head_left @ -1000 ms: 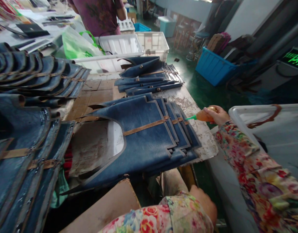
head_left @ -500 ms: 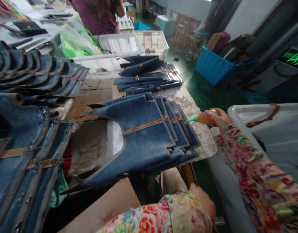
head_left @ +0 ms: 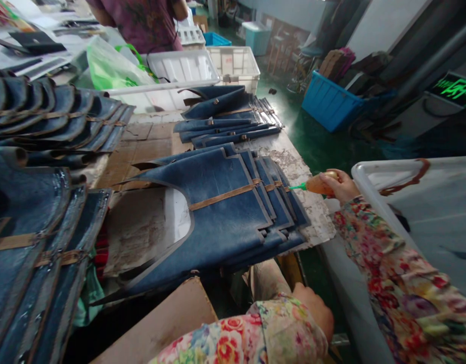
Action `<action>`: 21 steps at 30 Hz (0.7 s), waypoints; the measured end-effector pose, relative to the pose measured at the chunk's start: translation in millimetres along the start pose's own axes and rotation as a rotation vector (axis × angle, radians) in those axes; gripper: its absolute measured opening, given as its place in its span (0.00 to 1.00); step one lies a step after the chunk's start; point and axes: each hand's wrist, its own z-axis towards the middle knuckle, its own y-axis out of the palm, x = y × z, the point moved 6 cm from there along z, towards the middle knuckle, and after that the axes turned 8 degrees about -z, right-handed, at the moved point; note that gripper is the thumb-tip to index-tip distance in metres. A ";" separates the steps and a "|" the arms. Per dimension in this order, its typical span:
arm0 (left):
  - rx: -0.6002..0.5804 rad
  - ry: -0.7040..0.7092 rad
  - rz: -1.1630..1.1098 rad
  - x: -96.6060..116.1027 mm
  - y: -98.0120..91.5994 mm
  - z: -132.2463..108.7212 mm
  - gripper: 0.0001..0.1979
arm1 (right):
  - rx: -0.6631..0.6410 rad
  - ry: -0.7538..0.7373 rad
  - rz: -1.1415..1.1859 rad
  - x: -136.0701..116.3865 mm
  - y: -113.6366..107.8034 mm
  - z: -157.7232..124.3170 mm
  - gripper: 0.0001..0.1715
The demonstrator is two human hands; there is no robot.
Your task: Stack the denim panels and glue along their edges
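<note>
My right hand (head_left: 342, 186) is wrapped round an amber squeeze bottle (head_left: 317, 184). The bottle's green nozzle tip is at the right edges of a fanned stack of blue leather pieces (head_left: 225, 222), close to the tan strap ends. A tan strap (head_left: 221, 197) crosses the top piece. My left hand (head_left: 316, 311) rests low by my knee, below the table edge; its fingers are mostly hidden, so whether it holds something does not show.
More blue pieces lie fanned at the left (head_left: 54, 242) and behind (head_left: 225, 116). White bins (head_left: 183, 68) stand at the back, a large pale bin (head_left: 426, 202) at the right, a blue crate (head_left: 329, 103) on the floor. A person in purple (head_left: 142, 23) stands beyond.
The whole view has shifted slightly left. The bottle's nozzle stays at about the same place by the strap ends. The person at the back has moved a little left.
</note>
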 end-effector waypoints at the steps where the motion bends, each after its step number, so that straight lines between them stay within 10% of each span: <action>1: 0.001 -0.002 -0.001 -0.1 0.4 0.2 0.15 | -0.004 0.008 0.007 2.5 -1.4 -1.7 0.34; 21: -0.141 -0.062 -0.004 6.2 -17.5 -17.8 0.16 | -0.015 0.026 0.017 33.1 -25.2 -42.6 0.37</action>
